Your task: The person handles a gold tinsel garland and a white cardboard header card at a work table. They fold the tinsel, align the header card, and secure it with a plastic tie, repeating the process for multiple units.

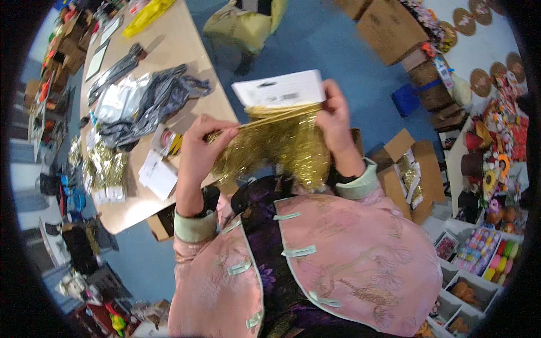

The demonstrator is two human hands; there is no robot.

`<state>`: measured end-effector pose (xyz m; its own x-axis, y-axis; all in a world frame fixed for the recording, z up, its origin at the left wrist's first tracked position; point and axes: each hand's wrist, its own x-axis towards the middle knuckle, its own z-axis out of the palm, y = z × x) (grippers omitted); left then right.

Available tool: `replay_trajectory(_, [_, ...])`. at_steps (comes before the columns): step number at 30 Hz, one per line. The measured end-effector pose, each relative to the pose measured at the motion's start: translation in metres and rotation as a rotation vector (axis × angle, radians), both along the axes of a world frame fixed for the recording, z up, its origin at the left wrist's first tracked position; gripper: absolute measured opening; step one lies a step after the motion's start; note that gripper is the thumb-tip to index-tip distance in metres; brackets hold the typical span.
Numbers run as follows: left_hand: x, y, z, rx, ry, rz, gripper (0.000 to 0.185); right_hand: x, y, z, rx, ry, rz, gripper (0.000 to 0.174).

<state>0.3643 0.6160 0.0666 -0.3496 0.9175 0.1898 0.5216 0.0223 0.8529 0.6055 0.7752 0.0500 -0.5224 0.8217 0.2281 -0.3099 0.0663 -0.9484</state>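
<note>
Before my chest hangs a bundle of gold tinsel garland (291,148) topped by a white header card (281,89) with a hang slot and printing. My right hand (336,122) grips the card's right end and the tinsel just below it. With thumb and forefinger, my left hand (207,148) pinches a strand at the bundle's upper left. More gold tinsel packs (107,167) with white cards lie at the near left of the table (135,211). A stack of white cards (157,174) rests on the table beside a roll of yellow-and-black tape (174,145).
A crumpled grey plastic bag (160,97) and a yellow bag (148,17) lie on the table. On my right, an open cardboard box (427,177) holds tinsel packs. Further right are compartment trays (473,287) of small items. A pale green bag-like thing (239,27) is ahead.
</note>
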Motion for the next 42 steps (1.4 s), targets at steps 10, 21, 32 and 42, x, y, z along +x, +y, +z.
replay_trajectory(10, [-0.002,0.005,-0.009,-0.021,-0.468,-0.099,0.012,0.022,0.001,0.010,-0.217,0.197,0.027,0.038])
replay_trajectory(21, [0.013,0.007,-0.027,0.062,-0.868,-0.227,0.017,0.027,0.000,-0.008,-0.503,0.317,0.147,0.067])
replay_trajectory(32, [0.057,0.007,-0.017,0.098,-0.743,0.088,0.012,-0.013,-0.036,-0.002,0.674,-0.473,-0.014,0.035])
replay_trajectory(42, [0.048,-0.006,0.004,0.088,-0.214,-0.067,0.013,-0.037,-0.054,-0.012,0.424,-0.232,-0.040,0.029])
